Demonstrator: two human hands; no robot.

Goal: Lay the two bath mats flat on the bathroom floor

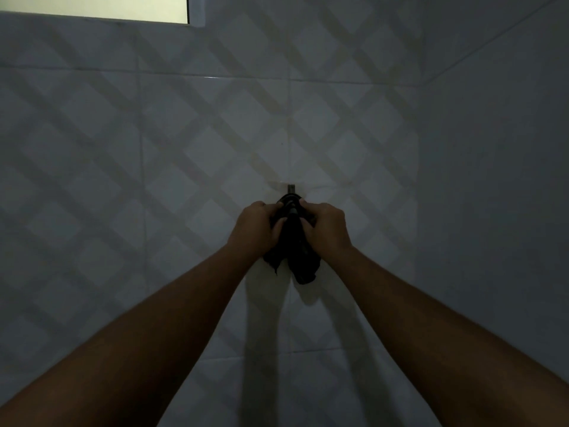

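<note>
Your left hand (257, 224) and right hand (326, 226) both squeeze the dark mats (297, 251) hanging on the wall hook (291, 188), ready to lift them off.

One head view only, facing the tiled wall (184, 149) straight on and slightly upward, near it; a window (92, 6) shows at its upper left.

no readable text, labels or numbers — dim tiled wall (154, 149), plain pattern only
</note>
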